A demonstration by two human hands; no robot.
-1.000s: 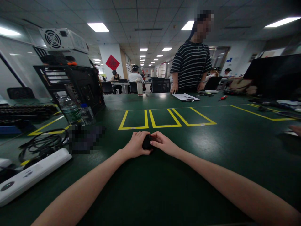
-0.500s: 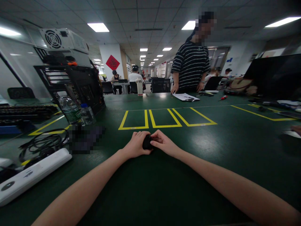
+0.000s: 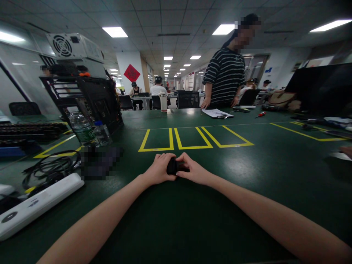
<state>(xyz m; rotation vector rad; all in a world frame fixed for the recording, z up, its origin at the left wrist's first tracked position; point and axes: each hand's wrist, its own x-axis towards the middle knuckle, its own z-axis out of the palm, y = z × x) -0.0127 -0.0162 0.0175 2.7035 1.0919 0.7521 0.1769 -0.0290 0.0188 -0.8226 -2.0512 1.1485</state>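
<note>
A small black object point(image 3: 172, 167) with a rounded outline is held between my hands, just above or on the green table; its kind is not clear. My left hand point(image 3: 161, 168) wraps round it from the left, the fingers over the top and the thumb underneath. From the right, the fingertips and thumb of my right hand point(image 3: 192, 169) curl against its right edge, leaving a dark gap inside the curl. Much of the object is hidden by my fingers.
Beyond my hands, yellow tape frames point(image 3: 194, 147) mark the table point(image 3: 170, 223). At left are a white power strip point(image 3: 41, 203), black cables point(image 3: 51, 165), water bottles point(image 3: 82, 126) and a computer case point(image 3: 99, 102). A clipboard point(image 3: 217, 113) lies before a standing person point(image 3: 224, 79).
The thumb of my right hand has moved down along the object, and its fingers have opened a little more. My left hand stays put. The standing person has leaned to the right.
</note>
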